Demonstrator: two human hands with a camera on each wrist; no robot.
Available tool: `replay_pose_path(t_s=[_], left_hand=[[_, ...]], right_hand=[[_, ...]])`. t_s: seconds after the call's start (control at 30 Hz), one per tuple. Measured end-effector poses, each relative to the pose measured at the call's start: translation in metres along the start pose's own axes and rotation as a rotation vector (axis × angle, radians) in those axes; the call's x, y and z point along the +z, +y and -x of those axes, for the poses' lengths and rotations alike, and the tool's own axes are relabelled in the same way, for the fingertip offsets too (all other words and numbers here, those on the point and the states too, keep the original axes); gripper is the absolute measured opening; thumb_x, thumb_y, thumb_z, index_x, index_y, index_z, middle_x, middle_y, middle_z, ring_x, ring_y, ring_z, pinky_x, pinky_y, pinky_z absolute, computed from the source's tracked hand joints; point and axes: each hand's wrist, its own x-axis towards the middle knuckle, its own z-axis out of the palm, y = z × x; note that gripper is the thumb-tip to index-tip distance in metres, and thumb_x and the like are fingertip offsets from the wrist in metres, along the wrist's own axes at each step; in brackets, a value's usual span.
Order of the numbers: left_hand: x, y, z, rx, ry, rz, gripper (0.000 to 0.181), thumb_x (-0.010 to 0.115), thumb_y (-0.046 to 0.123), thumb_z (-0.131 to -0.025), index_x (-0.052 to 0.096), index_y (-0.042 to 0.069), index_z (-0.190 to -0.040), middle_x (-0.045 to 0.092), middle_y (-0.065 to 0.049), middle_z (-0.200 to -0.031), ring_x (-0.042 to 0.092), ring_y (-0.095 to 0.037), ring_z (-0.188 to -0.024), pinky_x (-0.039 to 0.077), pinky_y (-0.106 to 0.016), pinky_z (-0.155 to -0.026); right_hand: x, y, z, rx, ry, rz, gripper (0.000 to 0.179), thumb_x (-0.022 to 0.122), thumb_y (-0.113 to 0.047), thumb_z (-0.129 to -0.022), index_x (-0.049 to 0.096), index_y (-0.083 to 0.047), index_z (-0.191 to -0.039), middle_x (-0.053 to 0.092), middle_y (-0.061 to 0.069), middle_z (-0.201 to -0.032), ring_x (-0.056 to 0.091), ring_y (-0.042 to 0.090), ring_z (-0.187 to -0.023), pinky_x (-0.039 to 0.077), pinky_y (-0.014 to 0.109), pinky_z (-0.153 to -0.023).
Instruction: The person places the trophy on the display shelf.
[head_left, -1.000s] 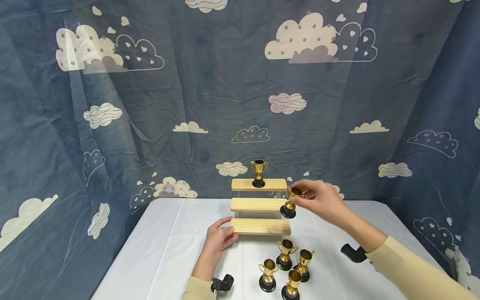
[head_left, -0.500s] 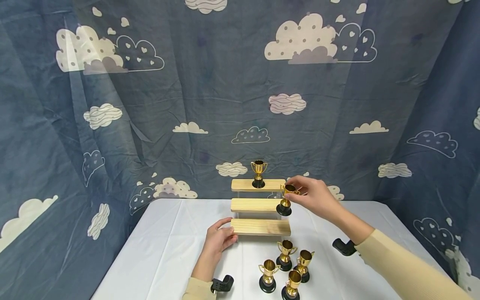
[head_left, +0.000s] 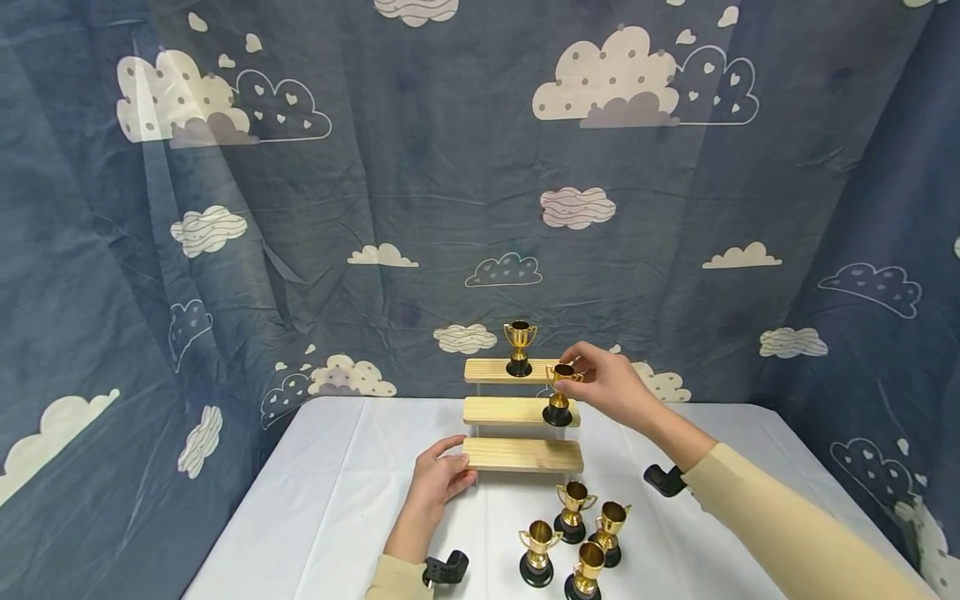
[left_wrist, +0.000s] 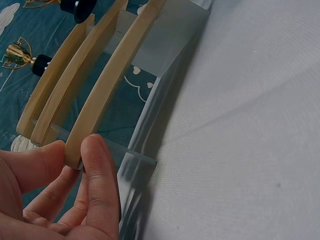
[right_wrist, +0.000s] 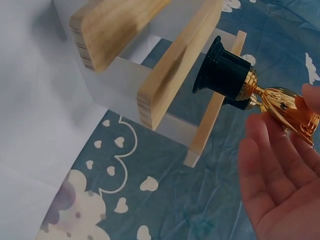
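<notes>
While left grip (head_left: 437, 478) narrow on bottom plank (head_left: 522, 455), right grip (head_left: 606, 385) pinch-narrow around one black-based gold trophy (right_wrist: 245, 83)

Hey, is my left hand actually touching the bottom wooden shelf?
Touching. The left wrist view shows it plainly: the left hand pinches the near end of the bottom shelf, with digits against both sides of the wood.

- Blue-grey, cloud-printed curtain (head_left: 450, 150) hangs from nine through twelve to three o'clock.
- White-covered table (head_left: 337, 500) spreads around six o'clock.
</notes>
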Motion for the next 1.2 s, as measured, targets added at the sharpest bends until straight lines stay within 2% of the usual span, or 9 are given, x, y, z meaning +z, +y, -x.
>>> replay_pose_path(t_s=[0.33,0.63,1.2], left_hand=[[-0.001,0.0,0.0,-0.002,-0.001,-0.008,0.05,0.066,-0.002,-0.09,0.058,0.003,-0.138,0.068,-0.014,-0.089,0.07,-0.017,-0.069,0.061,-0.029,-0.068],[0.0,0.001,0.0,-0.007,0.007,-0.008,0.048,0.066,-0.002,-0.09,0.06,0.004,-0.137,0.068,-0.015,-0.09,0.069,-0.017,-0.069,0.061,-0.029,-0.068],[-0.001,0.0,-0.001,0.02,-0.008,-0.011,0.049,0.066,-0.003,-0.09,0.058,0.001,-0.138,0.068,-0.016,-0.089,0.069,-0.018,-0.069,0.061,-0.029,-0.066]], right_hand=[[0.009,0.004,-0.015,0.019,-0.015,0.003,0.035,0.078,-0.033,-0.089,0.063,-0.018,-0.116,0.067,0.002,-0.106,0.064,0.018,-0.09,0.055,0.04,-0.075],[0.013,0.006,-0.021,0.028,-0.034,0.0,0.034,0.077,-0.031,-0.09,0.063,-0.017,-0.117,0.067,0.003,-0.107,0.063,0.017,-0.086,0.053,0.037,-0.068],[0.022,0.011,-0.029,0.057,-0.051,-0.01,0.037,0.076,-0.031,-0.09,0.063,-0.018,-0.122,0.065,0.004,-0.112,0.063,0.021,-0.094,0.055,0.041,-0.077]])
